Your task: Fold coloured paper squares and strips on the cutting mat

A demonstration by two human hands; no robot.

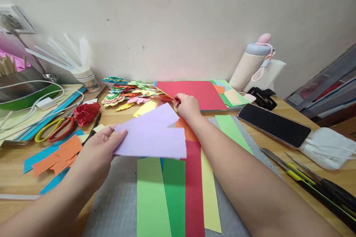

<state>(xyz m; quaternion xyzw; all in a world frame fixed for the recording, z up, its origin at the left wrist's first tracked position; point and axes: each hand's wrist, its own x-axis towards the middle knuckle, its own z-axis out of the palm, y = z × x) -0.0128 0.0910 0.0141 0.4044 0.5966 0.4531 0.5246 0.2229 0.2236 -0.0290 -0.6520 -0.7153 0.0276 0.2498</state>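
My left hand (pixel 101 146) grips light purple paper pieces (pixel 155 142) between thumb and fingers, above the middle of the cutting mat (pixel 116 192). Two layers fan apart at their right ends. At the back, my right hand (pixel 189 107) is closed at the left edge of the red paper (pixel 200 94), which tops a stack of coloured sheets. Its fingertips pinch the edge there, and the sheets are bent up a little. Below the purple pieces lie a light green strip (pixel 151 196), a dark green strip (pixel 175 192), a red strip (pixel 194 189) and a yellow strip (pixel 210 192).
Paper flower cut-outs (pixel 125 96) are piled by the wall. Scissors (pixel 59 127), a crumpled red paper (pixel 86 113) and orange scraps (pixel 62 153) lie left. A phone (pixel 274 126), utility knife (pixel 294 174), black hole punch (pixel 261 98) and bottle (pixel 247 66) are right.
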